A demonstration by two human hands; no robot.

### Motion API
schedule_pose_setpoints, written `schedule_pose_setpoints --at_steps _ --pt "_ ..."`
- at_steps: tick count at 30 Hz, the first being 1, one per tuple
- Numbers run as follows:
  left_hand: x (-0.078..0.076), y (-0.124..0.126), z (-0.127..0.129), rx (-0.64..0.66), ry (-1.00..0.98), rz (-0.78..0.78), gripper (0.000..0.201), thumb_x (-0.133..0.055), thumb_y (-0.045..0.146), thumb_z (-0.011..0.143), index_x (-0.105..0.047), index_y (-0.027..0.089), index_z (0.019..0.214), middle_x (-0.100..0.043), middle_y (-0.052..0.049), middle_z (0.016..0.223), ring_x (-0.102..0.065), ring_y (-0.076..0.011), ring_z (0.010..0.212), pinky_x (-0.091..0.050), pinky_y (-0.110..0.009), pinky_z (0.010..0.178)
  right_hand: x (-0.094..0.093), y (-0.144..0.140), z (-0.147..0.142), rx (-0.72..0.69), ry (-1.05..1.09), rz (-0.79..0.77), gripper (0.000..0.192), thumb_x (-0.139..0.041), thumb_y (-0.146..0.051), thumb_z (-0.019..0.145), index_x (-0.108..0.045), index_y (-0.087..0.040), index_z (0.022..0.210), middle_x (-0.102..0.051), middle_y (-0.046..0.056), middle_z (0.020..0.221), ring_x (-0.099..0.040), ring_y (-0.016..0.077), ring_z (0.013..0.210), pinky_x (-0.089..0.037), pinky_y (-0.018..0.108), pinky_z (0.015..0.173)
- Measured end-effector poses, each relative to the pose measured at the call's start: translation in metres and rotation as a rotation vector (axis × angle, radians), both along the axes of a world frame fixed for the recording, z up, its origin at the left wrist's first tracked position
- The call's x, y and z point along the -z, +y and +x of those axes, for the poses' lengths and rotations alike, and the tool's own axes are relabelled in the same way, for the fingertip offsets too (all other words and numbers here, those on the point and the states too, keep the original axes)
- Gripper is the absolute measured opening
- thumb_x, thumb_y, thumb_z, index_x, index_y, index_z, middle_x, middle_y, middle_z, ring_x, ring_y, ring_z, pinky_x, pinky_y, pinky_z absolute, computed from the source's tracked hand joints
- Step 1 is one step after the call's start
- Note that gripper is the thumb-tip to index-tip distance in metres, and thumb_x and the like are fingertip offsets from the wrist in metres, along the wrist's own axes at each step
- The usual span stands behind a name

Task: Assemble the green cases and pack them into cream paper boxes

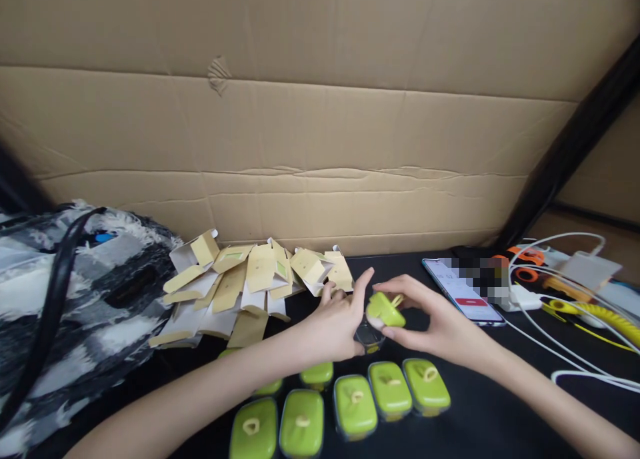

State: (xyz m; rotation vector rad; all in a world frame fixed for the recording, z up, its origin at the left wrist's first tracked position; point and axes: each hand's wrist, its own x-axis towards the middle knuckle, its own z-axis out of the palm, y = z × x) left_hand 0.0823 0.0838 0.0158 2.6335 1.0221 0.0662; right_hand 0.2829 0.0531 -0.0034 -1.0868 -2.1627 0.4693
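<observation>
Right hand [435, 322] pinches a green lid [386, 310], tilted on edge, thumb under and fingers over. Just below it sits a small clear container [369, 336], half hidden by the left hand [336, 326], which steadies it with fingers spread. Toward the wearer, a row of lidded green containers [390, 389] crowds close. Beyond the grip, folded cardboard boxes [250, 279]; right, a phone [463, 291] and cables [570, 292]. Black table [500, 406] is open right.

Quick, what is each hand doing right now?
Left hand: open, fingers spread, touching the small clear container.
Right hand: shut on the green lid.
</observation>
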Motion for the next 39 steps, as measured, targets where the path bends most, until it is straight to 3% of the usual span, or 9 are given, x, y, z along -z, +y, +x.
schedule_pose_setpoints --at_steps 7,18,23,30,34,39 --pt "-0.001 0.000 0.001 -0.040 0.012 -0.018 0.114 -0.075 0.022 0.071 0.009 0.006 0.147 -0.063 -0.025 0.120 -0.053 -0.0376 0.121 -0.019 -0.059 0.106 0.024 0.003 -0.006 0.000 0.023 -0.072 0.038 -0.068 -0.027 0.082 -0.051 -0.027 0.116 -0.061 0.005 0.117 -0.057 0.0236 0.111 -0.044 0.042 0.096" --pt "-0.001 0.000 0.002 -0.037 0.031 -0.028 0.109 -0.072 0.020 0.073 0.007 0.001 0.147 -0.065 -0.025 0.115 -0.052 -0.0361 0.121 -0.017 -0.056 0.109 0.020 0.009 -0.011 -0.029 -0.033 -0.195 0.041 -0.073 -0.022 0.078 -0.052 -0.023 0.113 -0.062 0.004 0.111 -0.059 0.0202 0.098 -0.048 0.035 0.087" --pt "0.001 0.001 0.002 -0.037 0.016 -0.029 0.110 -0.072 0.018 0.072 0.007 0.001 0.147 -0.065 -0.025 0.114 -0.053 -0.0369 0.121 -0.016 -0.058 0.108 0.014 0.007 -0.013 -0.068 -0.089 -0.196 0.039 -0.073 -0.023 0.079 -0.053 -0.023 0.112 -0.061 0.004 0.113 -0.059 0.0209 0.103 -0.047 0.035 0.090" --pt "0.001 -0.001 0.001 -0.040 -0.007 -0.036 0.108 -0.070 0.020 0.071 0.004 0.007 0.148 -0.070 -0.014 0.106 -0.054 -0.0356 0.119 -0.016 -0.059 0.108 0.002 0.004 -0.012 -0.109 -0.171 -0.170 0.027 -0.067 -0.027 0.084 -0.059 -0.023 0.110 -0.065 0.006 0.115 -0.060 0.0222 0.109 -0.047 0.037 0.094" --pt "-0.010 -0.002 -0.002 -0.041 -0.030 -0.034 0.111 -0.075 0.021 0.066 -0.002 0.004 0.148 -0.066 -0.019 0.116 -0.048 -0.0392 0.123 -0.017 -0.058 0.108 -0.001 0.005 -0.011 -0.105 -0.215 -0.152 0.028 -0.066 -0.029 0.085 -0.061 -0.024 0.113 -0.068 0.006 0.115 -0.060 0.0234 0.110 -0.047 0.039 0.095" --pt "-0.042 -0.006 -0.013 -0.111 -0.173 0.030 0.099 -0.069 0.029 0.075 -0.005 0.009 0.148 -0.058 -0.016 0.130 -0.040 -0.0333 0.128 -0.020 -0.050 0.108 -0.002 0.005 -0.014 -0.094 -0.272 -0.154 0.029 -0.065 -0.025 0.086 -0.061 -0.021 0.115 -0.068 0.008 0.116 -0.063 0.0240 0.109 -0.049 0.038 0.095"
